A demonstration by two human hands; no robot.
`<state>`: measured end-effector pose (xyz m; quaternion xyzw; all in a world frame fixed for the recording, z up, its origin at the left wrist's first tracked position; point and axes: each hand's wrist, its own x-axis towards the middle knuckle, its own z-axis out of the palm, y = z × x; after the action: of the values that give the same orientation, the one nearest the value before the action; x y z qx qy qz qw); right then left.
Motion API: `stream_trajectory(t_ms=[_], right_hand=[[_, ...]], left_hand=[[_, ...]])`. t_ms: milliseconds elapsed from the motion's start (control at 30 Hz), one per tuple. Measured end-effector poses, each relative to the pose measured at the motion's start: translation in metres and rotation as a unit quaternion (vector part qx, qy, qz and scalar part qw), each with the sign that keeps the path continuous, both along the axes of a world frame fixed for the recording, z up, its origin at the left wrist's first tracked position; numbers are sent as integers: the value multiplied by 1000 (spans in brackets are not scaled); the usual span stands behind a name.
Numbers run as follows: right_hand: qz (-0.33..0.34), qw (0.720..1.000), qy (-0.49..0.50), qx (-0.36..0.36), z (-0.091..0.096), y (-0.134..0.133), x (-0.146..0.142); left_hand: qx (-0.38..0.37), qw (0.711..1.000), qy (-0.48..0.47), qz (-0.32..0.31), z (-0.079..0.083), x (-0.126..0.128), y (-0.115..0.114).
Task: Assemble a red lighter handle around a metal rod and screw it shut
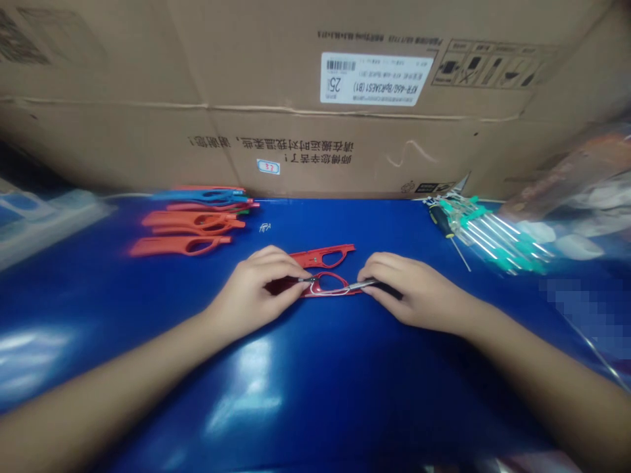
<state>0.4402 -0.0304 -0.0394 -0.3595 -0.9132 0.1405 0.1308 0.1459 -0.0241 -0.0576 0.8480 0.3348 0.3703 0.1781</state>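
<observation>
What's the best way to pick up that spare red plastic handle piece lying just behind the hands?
Likely at its free right end, pinching its long edges from above: the red plastic handle piece lies flat, and its left end sits by the left hand.

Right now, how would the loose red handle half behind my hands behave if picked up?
The red handle half looks thin, moulded and cut out, so probably light and fairly stiff. It lies flat on the glossy blue table, so a push likely slides it.

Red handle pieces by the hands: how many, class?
2. The first red piece sits between the left hand and right hand, which holds a thin tool; the second red piece lies just behind on the blue mat.
</observation>
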Motion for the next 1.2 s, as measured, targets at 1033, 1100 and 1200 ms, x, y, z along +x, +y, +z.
stream_trajectory(t_ms=[1033,1100,1200], right_hand=[[-40,999,6,18,3,0,4],[-37,999,0,11,4,0,6],[-28,1000,-7,1,5,-1,8]], left_hand=[[13,999,49,-11,-3,1,0],[13,999,47,-10,-3,2,0],[7,999,48,-11,-3,3,-1]])
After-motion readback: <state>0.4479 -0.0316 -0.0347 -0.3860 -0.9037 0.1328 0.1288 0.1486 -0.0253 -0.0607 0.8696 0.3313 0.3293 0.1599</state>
